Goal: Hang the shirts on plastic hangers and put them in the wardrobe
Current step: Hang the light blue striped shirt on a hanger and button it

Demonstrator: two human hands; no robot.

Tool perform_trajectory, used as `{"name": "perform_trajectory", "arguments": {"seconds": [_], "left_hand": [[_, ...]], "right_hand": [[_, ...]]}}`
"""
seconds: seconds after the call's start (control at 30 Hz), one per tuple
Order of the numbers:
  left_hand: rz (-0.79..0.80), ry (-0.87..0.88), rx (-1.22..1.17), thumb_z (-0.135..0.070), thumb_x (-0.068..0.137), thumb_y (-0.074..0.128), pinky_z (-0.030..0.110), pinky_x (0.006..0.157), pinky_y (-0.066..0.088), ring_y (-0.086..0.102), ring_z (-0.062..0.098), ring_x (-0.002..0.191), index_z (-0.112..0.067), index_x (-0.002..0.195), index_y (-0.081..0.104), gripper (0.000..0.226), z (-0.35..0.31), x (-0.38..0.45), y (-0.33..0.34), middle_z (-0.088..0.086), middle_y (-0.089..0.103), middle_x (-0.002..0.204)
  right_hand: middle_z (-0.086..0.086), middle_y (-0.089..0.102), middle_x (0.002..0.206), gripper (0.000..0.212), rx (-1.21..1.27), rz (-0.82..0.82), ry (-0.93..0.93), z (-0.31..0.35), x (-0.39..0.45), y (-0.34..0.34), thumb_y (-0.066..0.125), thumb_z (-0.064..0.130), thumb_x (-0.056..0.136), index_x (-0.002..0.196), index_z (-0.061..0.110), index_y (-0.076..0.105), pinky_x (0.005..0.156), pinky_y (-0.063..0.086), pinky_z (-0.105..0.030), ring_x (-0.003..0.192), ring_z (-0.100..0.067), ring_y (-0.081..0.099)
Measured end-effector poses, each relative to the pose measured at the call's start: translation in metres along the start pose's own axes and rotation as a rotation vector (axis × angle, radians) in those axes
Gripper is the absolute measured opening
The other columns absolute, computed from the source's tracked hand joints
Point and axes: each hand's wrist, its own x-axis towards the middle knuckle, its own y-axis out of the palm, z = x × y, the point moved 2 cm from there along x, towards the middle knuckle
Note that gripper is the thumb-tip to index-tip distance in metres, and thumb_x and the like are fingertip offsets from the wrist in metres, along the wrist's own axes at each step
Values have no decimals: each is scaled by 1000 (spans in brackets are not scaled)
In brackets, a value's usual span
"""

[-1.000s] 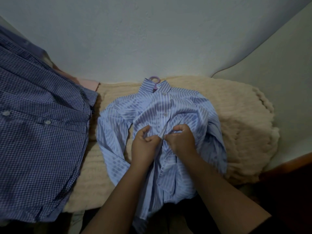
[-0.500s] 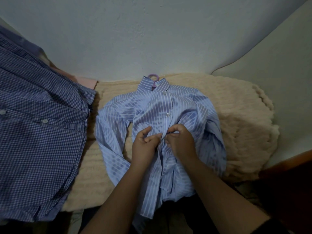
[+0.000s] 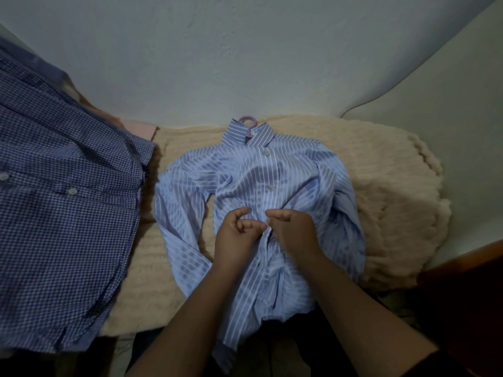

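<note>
On the cream blanket (image 3: 386, 186), near its middle, the striped shirt (image 3: 245, 175) lies front up with its collar toward the wall and the purple hook of the hanger (image 3: 248, 121) poking out of the neck. Both hands meet over the button strip partway down the front: the left hand (image 3: 236, 235) and the right hand (image 3: 294, 231) each have their fingers curled in and pinch the cloth edges together, apparently fastening a button.

To do this well, I would keep the two front edges level so the button meets its own hole, not the next one down. Pulling the strip flat and taut between the hands should help the button slip through. The two buttons above look closed; working downward in order should avoid a skewed front.

The button being worked is hidden between the fingertips, so whether it is through cannot be told. The hanger's shoulders are under the cloth. The checked shirt (image 3: 62, 213) off the blanket's left edge is cut off by the frame. No wardrobe shows.
</note>
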Motion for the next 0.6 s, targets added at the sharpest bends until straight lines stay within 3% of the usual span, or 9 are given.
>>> {"name": "perform_trajectory", "arguments": {"seconds": [0.13, 0.23, 0.37, 0.5, 0.6], "left_hand": [[-7, -59, -3, -7, 86, 67, 34, 83, 53, 66, 14, 76, -13, 121, 51, 39, 2, 4, -5, 2, 67, 77], [-4, -227, -183, 1, 85, 67, 29, 70, 54, 62, 16, 68, -6, 120, 47, 41, 1, 8, -4, 6, 62, 74], [7, -379, -323, 2, 84, 67, 23, 57, 54, 62, 15, 63, -7, 118, 46, 41, 2, 9, -5, 9, 65, 76], [-41, -301, -214, 0, 85, 67, 27, 50, 45, 54, 17, 53, -8, 118, 44, 42, -2, 4, -13, 11, 62, 69], [-56, -102, 73, -3, 85, 66, 23, 50, 41, 52, 13, 52, -9, 117, 47, 37, -5, -8, -24, 2, 59, 64]], "right_hand": [[-11, 70, 98, 20, -56, 34, -44, -2, 0, -1, 59, 3, 89, 106, 2, 69, 72, 49, -16, 82, -11, 62], [1, 64, 81, 16, -197, 55, -153, -3, -3, -1, 58, 4, 89, 102, 4, 68, 62, 41, -10, 71, -6, 57], [-2, 59, 86, 10, -330, 46, -250, -8, -9, -1, 57, 7, 89, 98, 7, 62, 67, 34, -15, 80, -13, 53], [7, 50, 78, 21, -262, 67, -285, -16, -21, -8, 61, 1, 85, 91, 18, 50, 64, 35, -9, 76, -13, 52], [1, 54, 89, 35, -250, 144, -383, -26, -33, -23, 67, -3, 78, 91, 24, 49, 76, 36, -5, 86, -14, 54]]}}
